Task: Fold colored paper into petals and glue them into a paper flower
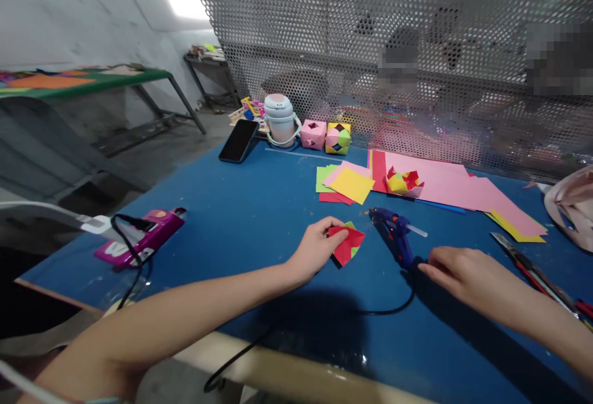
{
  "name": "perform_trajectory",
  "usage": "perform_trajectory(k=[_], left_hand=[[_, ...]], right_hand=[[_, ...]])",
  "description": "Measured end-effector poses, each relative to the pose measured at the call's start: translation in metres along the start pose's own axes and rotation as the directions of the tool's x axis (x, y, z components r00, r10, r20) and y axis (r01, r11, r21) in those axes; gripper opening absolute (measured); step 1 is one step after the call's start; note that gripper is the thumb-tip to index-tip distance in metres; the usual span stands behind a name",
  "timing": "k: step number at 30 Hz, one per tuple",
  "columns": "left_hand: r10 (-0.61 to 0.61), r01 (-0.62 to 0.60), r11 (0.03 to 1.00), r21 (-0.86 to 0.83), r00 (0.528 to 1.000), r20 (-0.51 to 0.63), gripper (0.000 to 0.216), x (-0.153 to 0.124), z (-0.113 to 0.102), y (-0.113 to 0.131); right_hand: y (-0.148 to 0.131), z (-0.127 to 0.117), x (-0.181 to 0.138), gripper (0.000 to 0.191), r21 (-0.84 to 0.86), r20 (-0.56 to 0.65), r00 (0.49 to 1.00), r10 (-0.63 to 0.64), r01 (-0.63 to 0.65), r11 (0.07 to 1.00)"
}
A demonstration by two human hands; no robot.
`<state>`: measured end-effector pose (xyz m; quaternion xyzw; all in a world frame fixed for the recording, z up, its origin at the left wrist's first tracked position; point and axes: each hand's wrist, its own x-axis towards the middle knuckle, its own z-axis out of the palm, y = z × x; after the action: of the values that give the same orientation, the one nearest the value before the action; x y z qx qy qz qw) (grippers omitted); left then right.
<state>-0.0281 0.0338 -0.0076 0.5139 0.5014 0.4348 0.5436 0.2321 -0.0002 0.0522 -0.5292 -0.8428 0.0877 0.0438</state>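
My left hand pinches a folded paper piece, red with green corners, above the blue table. A blue hot glue gun rests to the right of it, its nozzle pointing left and a clear glue stick jutting from the back. Close beside the foot of its handle is my right hand, with loosely bent fingers and the thumb apart, seemingly holding nothing. Square paper sheets in yellow, pink, green and red lie beyond the glue gun. Farther right, a partly built red and yellow paper shape sits on pink paper.
Two finished paper cubes, a lidded bottle and a phone stand at the back. A purple power strip lies left. The glue gun's black cable crosses the front. A utility knife lies right, before a perforated metal screen.
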Motion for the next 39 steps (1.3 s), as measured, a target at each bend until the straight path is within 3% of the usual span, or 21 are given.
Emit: perform_trajectory(k=[3,10,16,22,25,30,34,39], left_hand=[[0.003,-0.003,1.000,-0.012,1.000,0.009,0.017,0.001,0.001,-0.002],[0.026,-0.026,1.000,0.009,1.000,-0.005,0.017,0.002,0.002,-0.001],[0.005,-0.005,1.000,-0.005,1.000,-0.013,0.015,0.003,0.002,0.000],[0.002,-0.003,1.000,-0.025,1.000,-0.024,0.015,0.004,0.001,-0.003],[0.017,-0.017,1.000,-0.004,1.000,-0.024,0.014,0.005,0.000,-0.004],[0.036,-0.036,0.999,0.031,0.999,-0.005,0.013,0.005,0.000,-0.003],[0.073,-0.073,0.995,0.071,0.997,0.012,0.013,0.004,0.001,-0.004],[0.114,-0.115,0.987,0.113,0.993,0.016,0.013,0.004,0.001,-0.006]], right_hand=[[0.014,0.005,0.008,0.031,0.018,-0.033,0.992,0.122,-0.121,0.992],[0.000,0.037,0.043,0.041,0.294,-0.102,0.974,0.204,-0.166,0.941],[-0.009,0.061,0.053,0.028,0.402,-0.220,0.935,0.277,-0.172,0.900],[-0.020,0.060,0.041,0.023,0.620,-0.275,0.911,0.308,-0.077,0.781],[-0.030,0.054,0.029,0.014,0.635,-0.295,0.923,0.247,-0.003,0.772],[-0.043,0.047,0.019,0.014,0.409,-0.284,0.959,-0.011,0.132,0.903],[-0.045,0.050,0.023,0.012,0.226,-0.361,0.918,-0.167,0.259,0.939],[-0.042,0.055,0.026,0.012,0.112,-0.385,0.893,-0.234,0.297,0.948]])
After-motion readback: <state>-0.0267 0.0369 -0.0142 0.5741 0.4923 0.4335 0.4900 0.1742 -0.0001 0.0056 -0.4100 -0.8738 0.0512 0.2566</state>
